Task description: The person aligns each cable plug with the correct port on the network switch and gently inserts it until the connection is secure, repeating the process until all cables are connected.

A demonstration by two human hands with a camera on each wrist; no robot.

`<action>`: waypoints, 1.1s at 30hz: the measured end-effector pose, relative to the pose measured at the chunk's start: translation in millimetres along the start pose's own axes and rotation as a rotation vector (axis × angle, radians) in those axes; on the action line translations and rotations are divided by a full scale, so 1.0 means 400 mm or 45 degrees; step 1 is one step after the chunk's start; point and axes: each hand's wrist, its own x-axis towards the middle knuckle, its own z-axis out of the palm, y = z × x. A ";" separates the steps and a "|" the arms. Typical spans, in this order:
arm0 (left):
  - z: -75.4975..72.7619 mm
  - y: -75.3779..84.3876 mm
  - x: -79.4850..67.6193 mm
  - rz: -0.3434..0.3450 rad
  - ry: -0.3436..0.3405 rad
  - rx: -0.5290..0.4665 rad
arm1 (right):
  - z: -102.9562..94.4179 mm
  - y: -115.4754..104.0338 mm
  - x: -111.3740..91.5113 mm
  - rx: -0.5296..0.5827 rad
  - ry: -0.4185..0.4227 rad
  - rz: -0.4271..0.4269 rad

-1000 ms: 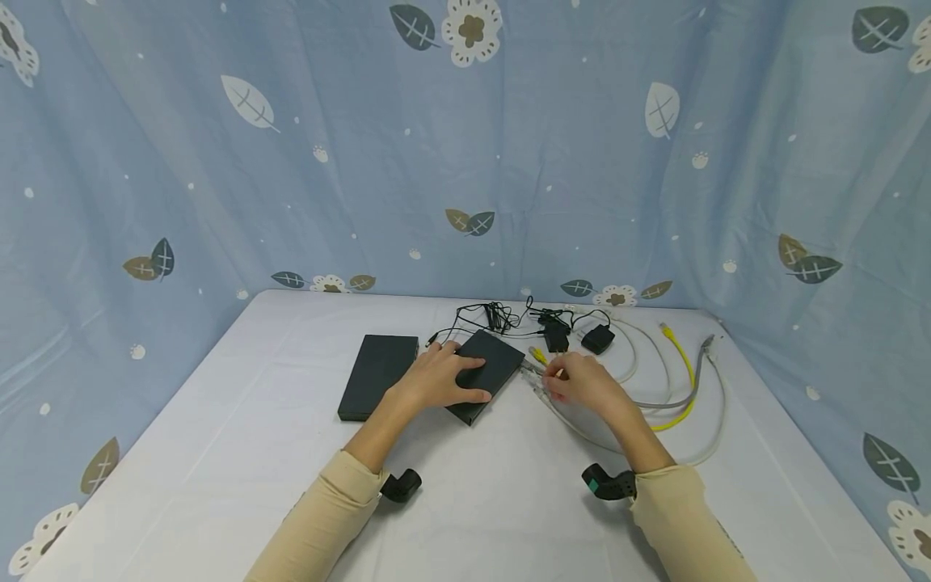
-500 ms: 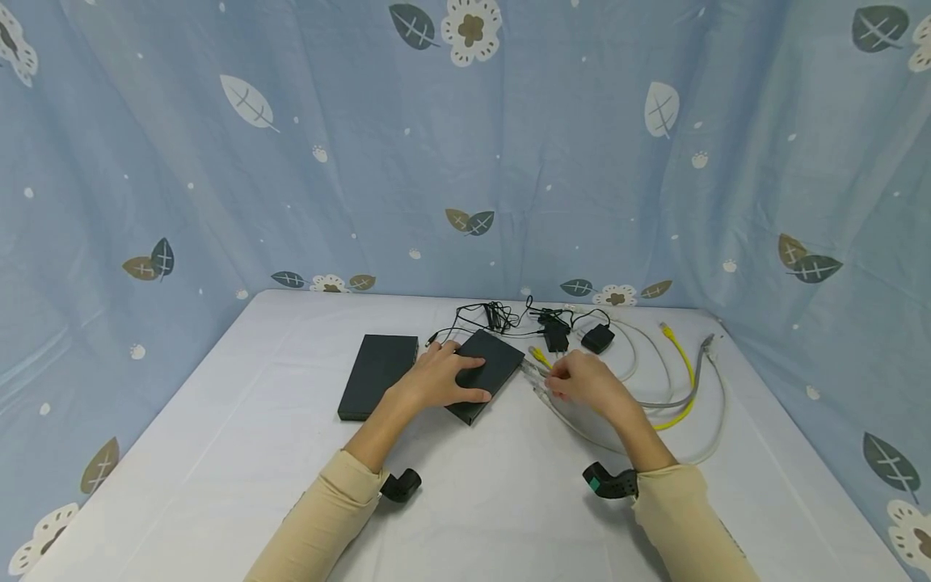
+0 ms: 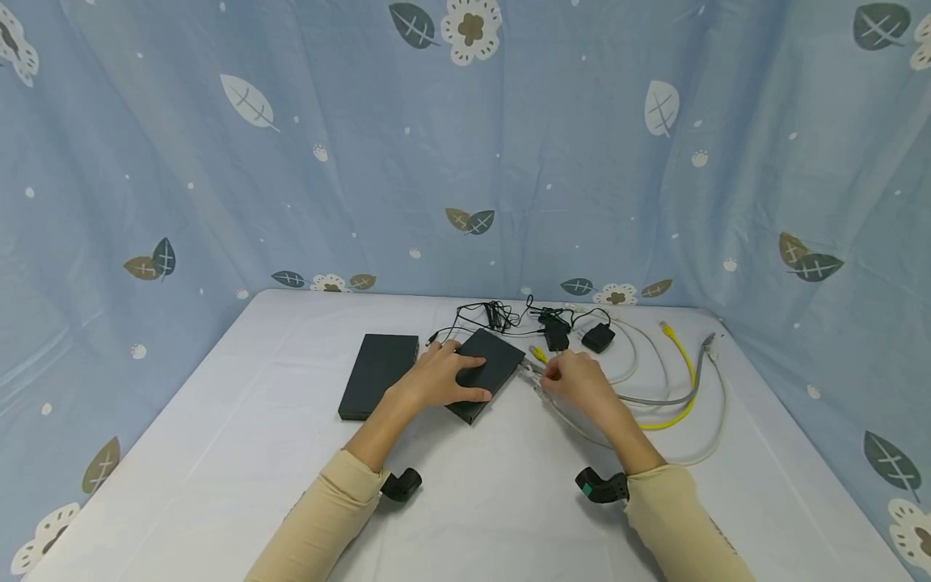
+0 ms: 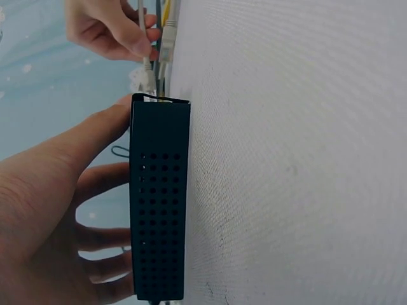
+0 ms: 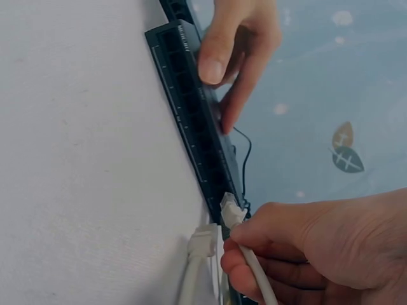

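Note:
My left hand (image 3: 435,381) lies spread over the top of a black network switch (image 3: 496,356), which sits at an angle on the white table. In the left wrist view, its thumb and fingers rest along the top of the vented case (image 4: 159,210). My right hand (image 3: 582,381) pinches a white network cable (image 5: 257,273) just behind its clear plug (image 5: 230,208). That plug is right at the end of the row of ports (image 5: 191,121) in the right wrist view. Close below it is another pale cable plug (image 5: 202,241).
A second black switch (image 3: 378,372) lies to the left. Behind are black power adapters (image 3: 599,339) and a bundled black cord (image 3: 498,317). Yellow (image 3: 680,347) and grey (image 3: 698,376) cables loop on the right. A blue patterned curtain (image 3: 465,145) hangs behind the table.
My right hand has shifted slightly left, bringing the cable plug closer to the switch. My left hand and the switch have stayed put.

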 end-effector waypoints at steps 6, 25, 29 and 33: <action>0.000 0.001 0.001 0.007 0.003 0.004 | 0.015 -0.004 -0.002 0.002 0.045 -0.008; 0.000 0.004 0.001 -0.008 0.008 -0.005 | 0.029 -0.015 -0.007 -0.055 0.196 -0.078; 0.001 0.003 0.001 -0.004 0.011 -0.004 | 0.030 -0.017 -0.006 -0.057 0.215 -0.084; 0.000 0.003 0.000 0.008 0.019 -0.012 | 0.031 -0.019 -0.006 -0.047 0.218 -0.077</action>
